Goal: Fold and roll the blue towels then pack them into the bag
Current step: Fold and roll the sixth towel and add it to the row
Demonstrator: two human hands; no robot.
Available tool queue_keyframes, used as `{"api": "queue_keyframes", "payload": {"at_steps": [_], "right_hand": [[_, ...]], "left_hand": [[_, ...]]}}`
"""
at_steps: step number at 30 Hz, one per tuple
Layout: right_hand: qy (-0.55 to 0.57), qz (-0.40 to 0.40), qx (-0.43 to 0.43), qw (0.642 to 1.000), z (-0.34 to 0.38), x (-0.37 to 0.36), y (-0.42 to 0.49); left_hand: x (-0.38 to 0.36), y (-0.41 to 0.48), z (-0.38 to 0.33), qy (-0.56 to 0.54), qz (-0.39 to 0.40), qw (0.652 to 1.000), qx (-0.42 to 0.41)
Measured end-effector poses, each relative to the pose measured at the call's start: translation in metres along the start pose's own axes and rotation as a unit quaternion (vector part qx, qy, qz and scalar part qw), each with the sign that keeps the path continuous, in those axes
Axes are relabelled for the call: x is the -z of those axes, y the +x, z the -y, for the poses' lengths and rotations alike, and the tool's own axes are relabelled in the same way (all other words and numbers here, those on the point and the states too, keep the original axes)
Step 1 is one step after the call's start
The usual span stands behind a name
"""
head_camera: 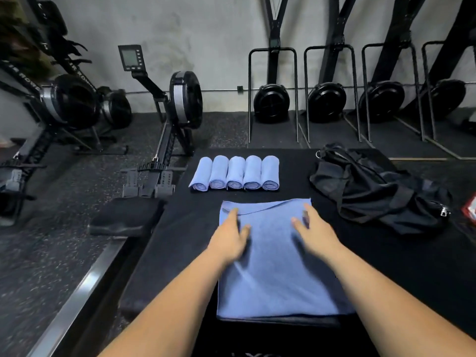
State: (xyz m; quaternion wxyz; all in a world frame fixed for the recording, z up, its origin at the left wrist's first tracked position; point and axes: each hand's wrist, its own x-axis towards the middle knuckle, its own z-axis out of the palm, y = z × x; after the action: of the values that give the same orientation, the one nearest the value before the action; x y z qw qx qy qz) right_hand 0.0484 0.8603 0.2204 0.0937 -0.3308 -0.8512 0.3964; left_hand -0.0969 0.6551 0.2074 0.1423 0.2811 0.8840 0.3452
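With my left hand [229, 233] and right hand [313, 229] both flat and released on the blue towel [278, 276], which lies on the black mat [296, 176] before five rolled towels [235, 173], I'd smooth outward evenly so it rolls tight for the bag [373, 191].

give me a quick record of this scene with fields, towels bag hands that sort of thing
rolled: five blue rolls side by side at the far end of the black mat
unrolled: one blue towel lying flat, nearer the person
hands: left hand and right hand rest on it, fingers straight
bag: black bag slumped right of the rolls, contents not visible
background: rowing machines by the wall
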Motion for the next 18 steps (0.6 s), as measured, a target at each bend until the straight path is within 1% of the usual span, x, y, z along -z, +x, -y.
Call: {"api": "queue_keyframes", "payload": {"at_steps": [1, 2, 3, 4, 6, 9, 12, 14, 15, 18], "right_hand": [[-0.078, 0.010, 0.023, 0.997, -0.009, -0.014, -0.006], [-0.161, 0.006, 0.044, 0.986, -0.017, -0.027, -0.012], [-0.230, -0.008, 0.058, 0.971, -0.025, -0.038, -0.017], [-0.278, -0.024, 0.065, 0.958, -0.031, -0.046, -0.020], [-0.303, -0.052, 0.068, 0.949, -0.034, -0.051, -0.024], [-0.324, -0.050, 0.056, 0.943, -0.031, -0.054, -0.022], [-0.350, -0.082, 0.049, 0.932, -0.019, -0.052, -0.015], [-0.344, -0.106, 0.064, 0.931, -0.014, -0.046, -0.003], [-0.343, -0.094, 0.073, 0.932, -0.015, -0.042, 0.004], [-0.361, -0.015, 0.102, 0.927, -0.027, -0.040, 0.018]], "left_hand": [[-0.013, -0.009, 0.007, 0.083, 0.002, 0.996, -0.032], [-0.025, -0.014, 0.016, 0.161, 0.000, 0.985, -0.061], [-0.034, -0.019, 0.022, 0.221, 0.002, 0.972, -0.076], [-0.040, -0.020, 0.026, 0.256, 0.006, 0.963, -0.080], [-0.040, -0.019, 0.027, 0.275, 0.017, 0.958, -0.075], [-0.036, -0.012, 0.021, 0.298, 0.024, 0.952, -0.068], [-0.027, 0.000, 0.010, 0.329, -0.016, 0.941, -0.072], [-0.021, 0.011, 0.007, 0.341, -0.027, 0.937, -0.074], [-0.019, 0.018, 0.007, 0.349, -0.020, 0.934, -0.071], [-0.013, 0.036, 0.013, 0.364, 0.023, 0.930, -0.051]]}}
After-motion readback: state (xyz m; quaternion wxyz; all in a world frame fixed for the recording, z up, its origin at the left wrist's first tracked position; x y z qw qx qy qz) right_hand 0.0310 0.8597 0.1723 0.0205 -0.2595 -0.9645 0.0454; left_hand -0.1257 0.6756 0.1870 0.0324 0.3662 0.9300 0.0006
